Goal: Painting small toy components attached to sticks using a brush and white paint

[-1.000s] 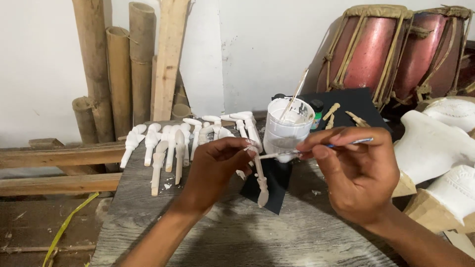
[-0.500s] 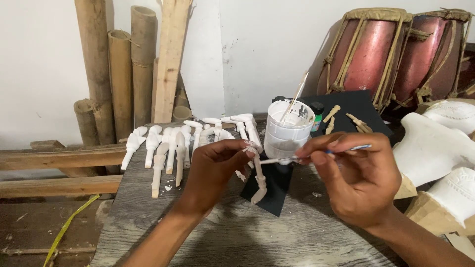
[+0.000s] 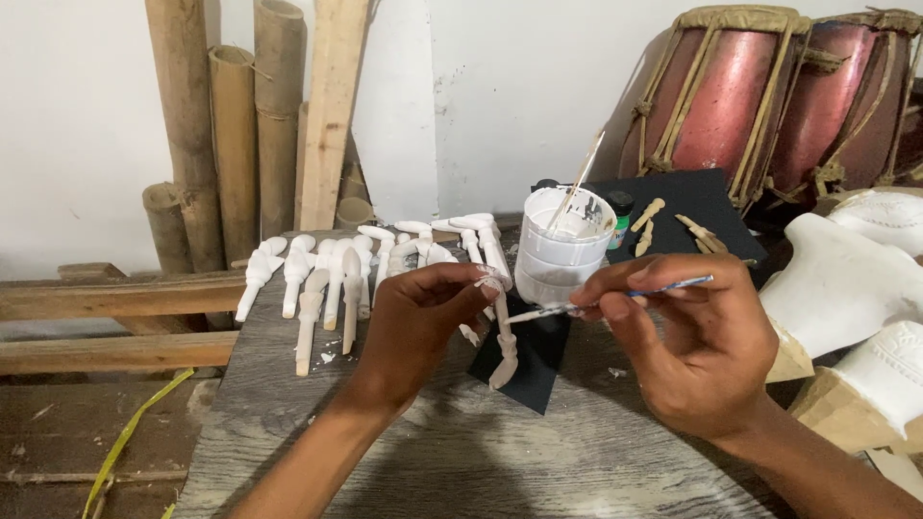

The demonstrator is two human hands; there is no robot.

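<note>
Here the left hand point(image 3: 423, 322) has its fingers pinched on the top of a white peg point(image 3: 504, 341), hanging above the desk point(image 3: 433, 452). The right hand point(image 3: 687, 351) clamps a brush point(image 3: 615, 298), tip at the peg, near the paint cup point(image 3: 562, 245).

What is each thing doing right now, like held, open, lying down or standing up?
Left hand: pinching a small white carved piece, hanging down.
Right hand: holding a thin brush, tip at the piece.
White cup: upright, open, stick inside.
Row of white pieces: lying flat on the wooden table.
Bamboo poles: leaning upright against the wall.
</note>
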